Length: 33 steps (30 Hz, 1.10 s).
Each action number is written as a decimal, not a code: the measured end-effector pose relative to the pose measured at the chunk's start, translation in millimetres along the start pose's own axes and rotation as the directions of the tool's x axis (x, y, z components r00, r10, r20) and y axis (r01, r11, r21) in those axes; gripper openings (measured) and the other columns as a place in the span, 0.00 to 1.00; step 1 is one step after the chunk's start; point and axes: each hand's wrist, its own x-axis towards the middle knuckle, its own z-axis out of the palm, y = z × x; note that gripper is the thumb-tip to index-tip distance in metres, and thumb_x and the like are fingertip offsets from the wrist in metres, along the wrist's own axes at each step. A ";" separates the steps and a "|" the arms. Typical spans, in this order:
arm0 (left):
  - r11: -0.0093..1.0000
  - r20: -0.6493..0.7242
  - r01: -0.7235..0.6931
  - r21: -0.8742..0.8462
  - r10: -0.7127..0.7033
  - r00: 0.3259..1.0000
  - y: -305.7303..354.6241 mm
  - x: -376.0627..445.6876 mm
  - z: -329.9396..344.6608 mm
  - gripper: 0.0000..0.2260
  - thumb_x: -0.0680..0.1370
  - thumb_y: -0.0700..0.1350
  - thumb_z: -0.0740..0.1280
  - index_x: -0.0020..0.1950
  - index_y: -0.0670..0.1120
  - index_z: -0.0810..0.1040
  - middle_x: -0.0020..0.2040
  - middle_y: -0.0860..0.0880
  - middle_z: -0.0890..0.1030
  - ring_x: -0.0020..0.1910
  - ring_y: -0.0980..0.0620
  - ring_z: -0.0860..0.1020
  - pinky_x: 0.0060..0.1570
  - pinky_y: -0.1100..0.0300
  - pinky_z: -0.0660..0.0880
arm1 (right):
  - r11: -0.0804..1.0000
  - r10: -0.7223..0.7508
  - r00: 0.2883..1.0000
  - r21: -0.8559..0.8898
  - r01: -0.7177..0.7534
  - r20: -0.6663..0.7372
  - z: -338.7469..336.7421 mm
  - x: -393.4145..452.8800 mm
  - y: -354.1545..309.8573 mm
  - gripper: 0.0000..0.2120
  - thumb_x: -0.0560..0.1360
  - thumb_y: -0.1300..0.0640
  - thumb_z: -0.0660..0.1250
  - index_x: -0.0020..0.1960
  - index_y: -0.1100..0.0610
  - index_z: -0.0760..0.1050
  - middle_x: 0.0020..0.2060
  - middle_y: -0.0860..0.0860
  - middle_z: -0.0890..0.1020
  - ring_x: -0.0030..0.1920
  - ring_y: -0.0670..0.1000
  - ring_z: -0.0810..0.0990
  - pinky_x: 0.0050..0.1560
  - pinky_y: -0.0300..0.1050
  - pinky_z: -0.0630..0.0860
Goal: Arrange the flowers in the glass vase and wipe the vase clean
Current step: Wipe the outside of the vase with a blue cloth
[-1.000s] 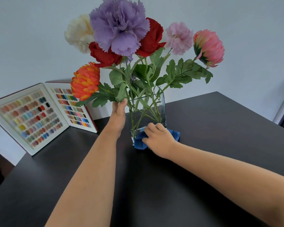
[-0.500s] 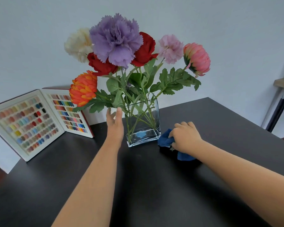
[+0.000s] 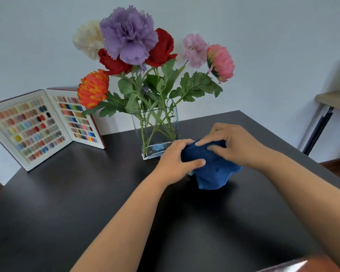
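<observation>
A clear rectangular glass vase (image 3: pixel 155 132) stands upright on the dark tabletop (image 3: pixel 86 203), toward its far edge, with a little water in the bottom and a crossing bundle of green stems inside. The flowers (image 3: pixel 145 55) rise out of it and fan wide: a large purple bloom (image 3: pixel 128 35) at the top centre, a cream one (image 3: pixel 88 39) behind it to the left, two red ones (image 3: pixel 161 48) beside and below the purple, an orange one (image 3: pixel 93 88) low on the left, a pale pink one (image 3: pixel 194 49) and a deeper pink one (image 3: pixel 221 62) leaning out to the right. Just in front of the vase and slightly to its right, both hands hold a blue cloth (image 3: pixel 210 169) above the tabletop. The left hand (image 3: pixel 177 161) has its grip curled round the cloth's left side, thumb pressed across the front of the fabric and fingers wrapped over the top. The right hand (image 3: pixel 232 144) has its grip bent over the cloth's upper right part, fingertips pinching the fabric. The cloth's lower edge hangs loose below the hands; neither hand touches the vase, though the left knuckles are close to its lower right corner. At the left, an open book of colour swatches (image 3: pixel 37 126) stands propped against the pale wall (image 3: pixel 283 46). At the far right, a wooden shelf (image 3: pixel 334 99) shows at the frame edge.
</observation>
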 end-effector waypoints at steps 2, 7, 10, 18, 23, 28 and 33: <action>0.996 -0.016 -0.052 0.074 0.053 0.998 15.1 3.6 -3.9 0.17 0.68 0.54 0.75 0.54 0.53 0.77 0.56 0.55 0.76 0.57 0.55 0.75 0.59 0.48 0.73 | 1.000 -0.006 0.998 0.029 0.007 -0.055 -18.6 -14.2 -3.2 0.24 0.71 0.63 0.70 0.57 0.36 0.76 0.42 0.40 0.78 0.43 0.42 0.77 0.44 0.30 0.70; 0.988 0.108 -0.120 0.093 0.110 0.988 48.0 1.8 2.4 0.05 0.73 0.50 0.71 0.46 0.57 0.77 0.45 0.60 0.82 0.47 0.61 0.78 0.50 0.55 0.71 | 0.988 0.122 0.979 0.116 -0.104 -0.165 -61.6 -60.6 8.3 0.24 0.71 0.61 0.71 0.62 0.39 0.75 0.50 0.39 0.80 0.44 0.49 0.80 0.47 0.44 0.79; 0.985 0.140 -0.172 0.030 0.167 0.976 70.5 -4.4 27.4 0.04 0.75 0.49 0.69 0.47 0.57 0.77 0.45 0.60 0.82 0.47 0.61 0.79 0.51 0.56 0.74 | 0.963 0.225 0.957 0.193 -0.190 -0.181 -79.5 -95.5 23.3 0.20 0.72 0.60 0.72 0.59 0.42 0.78 0.48 0.42 0.81 0.46 0.47 0.81 0.49 0.41 0.78; 0.959 0.120 -0.277 -0.053 0.282 0.952 136.2 -24.3 105.0 0.04 0.76 0.48 0.69 0.46 0.59 0.77 0.43 0.61 0.81 0.41 0.61 0.79 0.41 0.66 0.72 | 0.863 0.420 0.870 0.411 -0.293 -0.260 -119.1 -191.0 60.6 0.21 0.68 0.59 0.76 0.56 0.41 0.79 0.46 0.56 0.83 0.48 0.60 0.82 0.56 0.57 0.78; 0.963 0.196 -0.190 -0.191 0.227 0.954 151.3 -26.5 138.3 0.02 0.76 0.51 0.68 0.46 0.59 0.79 0.45 0.59 0.82 0.43 0.56 0.80 0.43 0.58 0.78 | 0.753 0.436 0.839 0.643 -0.142 -0.326 -127.4 -222.6 87.2 0.22 0.66 0.56 0.76 0.60 0.51 0.79 0.42 0.62 0.73 0.42 0.61 0.75 0.50 0.59 0.74; 0.954 0.323 0.145 -0.262 -0.055 0.945 126.2 -6.1 173.4 0.03 0.78 0.45 0.67 0.47 0.49 0.80 0.44 0.49 0.84 0.38 0.54 0.81 0.33 0.62 0.77 | 0.723 0.557 0.803 0.599 -0.344 -0.211 -101.0 -219.2 131.1 0.19 0.70 0.60 0.74 0.57 0.43 0.79 0.37 0.41 0.78 0.40 0.50 0.79 0.45 0.45 0.77; 0.993 0.211 0.118 -0.007 -0.114 0.971 98.2 17.3 193.9 0.02 0.75 0.47 0.68 0.46 0.51 0.79 0.44 0.53 0.82 0.44 0.52 0.80 0.42 0.56 0.79 | 0.658 0.673 0.722 0.576 -0.485 -0.162 -64.9 -201.9 156.1 0.16 0.70 0.60 0.73 0.52 0.41 0.81 0.40 0.50 0.78 0.37 0.46 0.80 0.39 0.38 0.78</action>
